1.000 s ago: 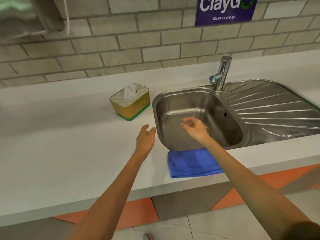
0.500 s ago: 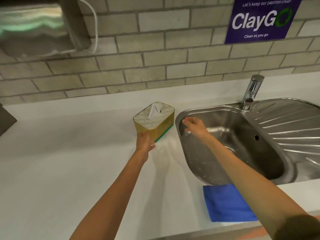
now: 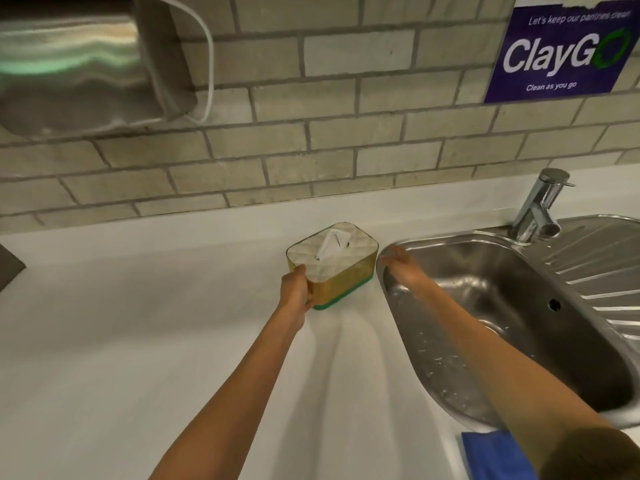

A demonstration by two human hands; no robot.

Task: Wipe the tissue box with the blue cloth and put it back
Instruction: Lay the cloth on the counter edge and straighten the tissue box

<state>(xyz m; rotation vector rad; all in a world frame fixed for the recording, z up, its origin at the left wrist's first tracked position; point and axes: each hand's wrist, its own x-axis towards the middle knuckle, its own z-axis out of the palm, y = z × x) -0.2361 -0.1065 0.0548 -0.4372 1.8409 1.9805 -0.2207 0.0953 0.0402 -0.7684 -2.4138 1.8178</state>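
Note:
The tissue box (image 3: 337, 271) is gold-sided with a green base and a white quilted top, a tissue poking out. It stands on the white counter (image 3: 173, 341) just left of the sink. My left hand (image 3: 295, 294) wraps the box's near left corner, thumb at the top edge. My right hand (image 3: 405, 270) hovers with fingers spread over the sink's left rim, a short gap right of the box, holding nothing. The blue cloth (image 3: 495, 457) lies at the counter's front edge, partly hidden by my right arm.
A steel sink (image 3: 519, 323) with drainboard and tap (image 3: 540, 209) fills the right side. A brick wall runs behind the counter. A steel dispenser (image 3: 76, 64) with a white cable hangs upper left. A purple sign (image 3: 561, 53) is on the wall.
My left hand has reached forward and closed around the box's near corner. My right hand moved forward and left toward the box. The camera moved closer; the cloth slid to the frame's bottom.

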